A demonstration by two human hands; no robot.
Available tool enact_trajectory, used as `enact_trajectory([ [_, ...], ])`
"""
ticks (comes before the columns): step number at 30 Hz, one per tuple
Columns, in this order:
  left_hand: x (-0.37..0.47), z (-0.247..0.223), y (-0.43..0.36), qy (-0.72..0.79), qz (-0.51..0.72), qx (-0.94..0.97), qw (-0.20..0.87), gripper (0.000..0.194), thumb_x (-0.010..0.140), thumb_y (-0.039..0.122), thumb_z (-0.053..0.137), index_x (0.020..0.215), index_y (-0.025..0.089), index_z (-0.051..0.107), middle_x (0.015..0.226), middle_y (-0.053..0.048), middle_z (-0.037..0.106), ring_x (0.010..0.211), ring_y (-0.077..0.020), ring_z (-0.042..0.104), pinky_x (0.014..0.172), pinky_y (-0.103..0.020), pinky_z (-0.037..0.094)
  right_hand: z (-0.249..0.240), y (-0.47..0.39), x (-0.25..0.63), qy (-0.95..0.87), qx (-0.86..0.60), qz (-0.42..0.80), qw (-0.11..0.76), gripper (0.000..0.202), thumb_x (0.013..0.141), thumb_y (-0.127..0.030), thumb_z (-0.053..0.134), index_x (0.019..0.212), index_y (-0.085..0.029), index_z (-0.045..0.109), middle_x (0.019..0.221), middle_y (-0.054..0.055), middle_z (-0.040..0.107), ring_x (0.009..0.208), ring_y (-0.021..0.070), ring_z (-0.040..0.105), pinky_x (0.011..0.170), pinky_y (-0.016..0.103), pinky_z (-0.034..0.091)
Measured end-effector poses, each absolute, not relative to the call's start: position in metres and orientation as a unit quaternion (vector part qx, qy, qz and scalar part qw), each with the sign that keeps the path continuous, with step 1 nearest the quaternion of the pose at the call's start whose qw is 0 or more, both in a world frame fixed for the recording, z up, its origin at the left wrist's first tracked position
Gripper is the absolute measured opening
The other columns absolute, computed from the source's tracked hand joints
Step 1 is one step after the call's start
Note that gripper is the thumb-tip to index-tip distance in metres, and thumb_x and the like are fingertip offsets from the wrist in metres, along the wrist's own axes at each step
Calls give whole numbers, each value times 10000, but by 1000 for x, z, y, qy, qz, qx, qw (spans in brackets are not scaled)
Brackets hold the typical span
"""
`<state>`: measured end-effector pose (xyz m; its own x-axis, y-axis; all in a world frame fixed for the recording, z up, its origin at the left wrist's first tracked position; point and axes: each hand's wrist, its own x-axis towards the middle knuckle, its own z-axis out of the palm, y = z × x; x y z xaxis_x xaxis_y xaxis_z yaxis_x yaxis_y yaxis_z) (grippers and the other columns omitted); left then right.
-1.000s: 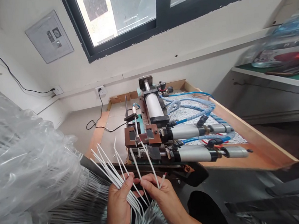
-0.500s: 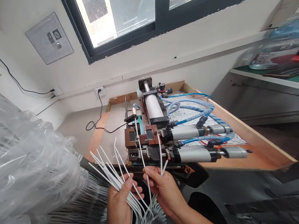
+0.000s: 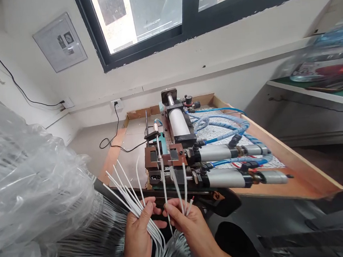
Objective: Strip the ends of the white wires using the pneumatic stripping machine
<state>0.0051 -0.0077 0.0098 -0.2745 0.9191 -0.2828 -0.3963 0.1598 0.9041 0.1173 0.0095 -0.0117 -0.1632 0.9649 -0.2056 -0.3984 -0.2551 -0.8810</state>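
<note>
plastic sheeting (image 3: 52,175) bulges near white cables (image 3: 132,205) in the left hand (image 3: 138,234).

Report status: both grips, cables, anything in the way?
Left grip around a white cable bundle. Right grip pinching one white cable, tip by the machine; contact unclear. More cables fanned beside it in right grip.

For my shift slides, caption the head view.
Left hand holds a bundle of white cables, right hand a few more, before a machine with blue hoses.
</note>
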Motion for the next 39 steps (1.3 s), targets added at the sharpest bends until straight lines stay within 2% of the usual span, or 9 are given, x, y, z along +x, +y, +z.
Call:
enact_trajectory([
  [5, 5, 11, -8, 545, 596, 219, 548, 248, 703, 324, 569, 819, 128, 667, 650, -12, 535, 613, -142, 550, 511, -294, 514, -14, 11, 121, -301, -416, 690, 509, 269, 638, -394, 645, 605, -136, 577, 514, -14, 536, 419, 58, 350, 405, 191, 221],
  [13, 3, 8, -9, 535, 604, 229, 544, 252, 684, 288, 608, 872, 122, 627, 555, 4, 587, 542, -136, 573, 572, -314, 509, -7, 22, 119, -242, -400, 737, 488, 279, 606, -354, 668, 512, -122, 543, 405, -51, 421, 362, 27, 234, 374, 180, 118],
  [16, 2, 6, -9, 538, 605, 234, 539, 191, 654, 250, 643, 808, 148, 597, 521, 17, 599, 522, -140, 578, 571, -316, 497, -4, 25, 120, -233, -394, 748, 480, 237, 585, -339, 687, 655, -124, 617, 449, -48, 461, 386, 37, 292, 382, 170, 183],
  [18, 3, 4, -10, 538, 600, 252, 536, 138, 643, 236, 652, 727, 152, 581, 517, 19, 598, 522, -144, 581, 568, -308, 483, -2, 27, 119, -240, -386, 756, 471, 282, 581, -341, 696, 746, -119, 643, 436, -64, 425, 403, 43, 318, 405, 168, 247],
  [24, 8, 1, -15, 509, 546, 342, 571, 92, 654, 196, 636, 608, 124, 602, 517, -5, 603, 514, -126, 545, 574, -269, 428, -4, 20, 109, -281, -366, 743, 485, 270, 587, -374, 694, 676, -134, 612, 462, -47, 469, 363, 58, 357, 375, 197, 296],
  [29, 6, 4, -12, 513, 591, 298, 547, 151, 699, 253, 595, 609, 133, 612, 582, -4, 606, 610, -138, 575, 680, -287, 438, -12, 11, 115, -347, -394, 661, 536, 250, 655, -378, 641, 738, -143, 660, 527, -12, 537, 483, 105, 453, 511, 238, 375],
  [32, 2, 7, -9, 502, 638, 244, 530, 150, 715, 285, 573, 665, 148, 606, 484, 42, 519, 500, -108, 542, 558, -251, 436, -18, 5, 123, -406, -425, 622, 517, 243, 654, -384, 635, 722, -155, 682, 545, -7, 531, 538, 124, 457, 545, 241, 368],
  [35, 1, 9, -8, 484, 646, 234, 542, 179, 704, 307, 582, 761, 140, 612, 407, 78, 408, 361, -63, 404, 358, -188, 287, -22, -1, 130, -475, -417, 618, 468, 240, 676, -389, 608, 714, -167, 688, 542, -8, 507, 545, 133, 447, 548, 245, 357],
  [39, 1, 9, -6, 499, 612, 265, 553, 212, 647, 302, 639, 764, 126, 624, 363, 78, 411, 323, -42, 320, 330, -177, 192, -28, -7, 134, -541, -393, 624, 405, 245, 714, -386, 566, 686, -173, 685, 555, -4, 495, 541, 131, 422, 526, 240, 334],
])
